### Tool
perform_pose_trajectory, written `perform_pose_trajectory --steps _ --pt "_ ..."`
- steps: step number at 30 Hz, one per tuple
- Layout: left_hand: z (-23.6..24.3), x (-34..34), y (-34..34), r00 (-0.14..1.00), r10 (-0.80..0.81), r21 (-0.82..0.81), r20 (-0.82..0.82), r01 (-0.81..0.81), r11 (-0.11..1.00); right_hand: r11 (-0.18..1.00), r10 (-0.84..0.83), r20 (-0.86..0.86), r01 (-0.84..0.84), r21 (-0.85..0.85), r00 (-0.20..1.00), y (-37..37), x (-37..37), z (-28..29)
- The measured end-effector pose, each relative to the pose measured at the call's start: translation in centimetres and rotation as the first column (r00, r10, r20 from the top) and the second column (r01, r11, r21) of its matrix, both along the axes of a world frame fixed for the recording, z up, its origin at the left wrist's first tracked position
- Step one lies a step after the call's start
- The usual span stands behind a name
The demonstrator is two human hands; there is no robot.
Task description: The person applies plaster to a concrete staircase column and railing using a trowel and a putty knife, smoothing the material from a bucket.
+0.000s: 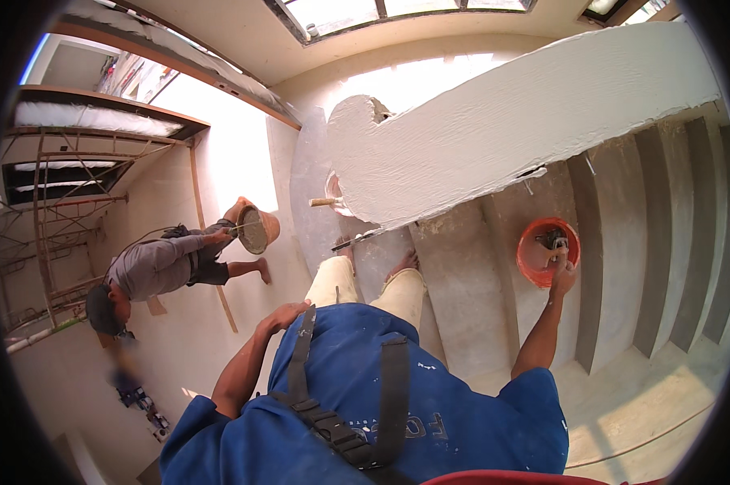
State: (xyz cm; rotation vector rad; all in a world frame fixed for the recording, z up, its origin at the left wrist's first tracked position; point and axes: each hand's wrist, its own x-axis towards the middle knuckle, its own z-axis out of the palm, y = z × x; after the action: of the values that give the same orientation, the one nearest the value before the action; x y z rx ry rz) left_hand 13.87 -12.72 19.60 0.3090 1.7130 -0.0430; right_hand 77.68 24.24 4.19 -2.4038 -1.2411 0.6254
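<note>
Far to our left, a co-worker (pixel 150 271) crouches on the floor tipping one round pan (pixel 254 229), held with both hands. Our left hand (pixel 284 314) rests on our knee, fingers loosely curled, holding nothing, likely as a brace while we stoop on the concrete stairs (pixel 462 267). To the right, our right hand (pixel 563 271) reaches into the one orange bucket (pixel 531 255) set on a step within reach; we cannot tell whether it grips the dark tool (pixel 552 238) inside.

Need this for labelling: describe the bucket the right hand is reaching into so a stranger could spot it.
On the grey concrete stairs, right of the white curved balustrade, sits a round orange bucket. The right hand is at its rim; it is the only bright orange thing on the steps.
</note>
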Motion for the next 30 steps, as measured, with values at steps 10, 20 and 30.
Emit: perform_pose_trajectory --steps 10,20,30 --pt "-4.2 -6.3 -0.7 0.950 -0.309 -0.093 0.041 0.311 0.946 0.933 -0.253 -0.224 0.298 0.200 0.941 -15.3 -15.1 4.2" --pt "-19.3 -18.4 -4.2 0.757 -0.652 -0.018 -0.051 0.652 0.758 0.946 -0.266 -0.028 0.266 0.183 0.964 -30.4 -28.1 -2.8" --pt "-28.2 -29.4 -15.2 0.902 -0.398 0.490 -0.164 0.425 0.761 0.733 -0.674 -0.199 0.677 -0.065 0.711 -35.8 -41.1 -10.3"
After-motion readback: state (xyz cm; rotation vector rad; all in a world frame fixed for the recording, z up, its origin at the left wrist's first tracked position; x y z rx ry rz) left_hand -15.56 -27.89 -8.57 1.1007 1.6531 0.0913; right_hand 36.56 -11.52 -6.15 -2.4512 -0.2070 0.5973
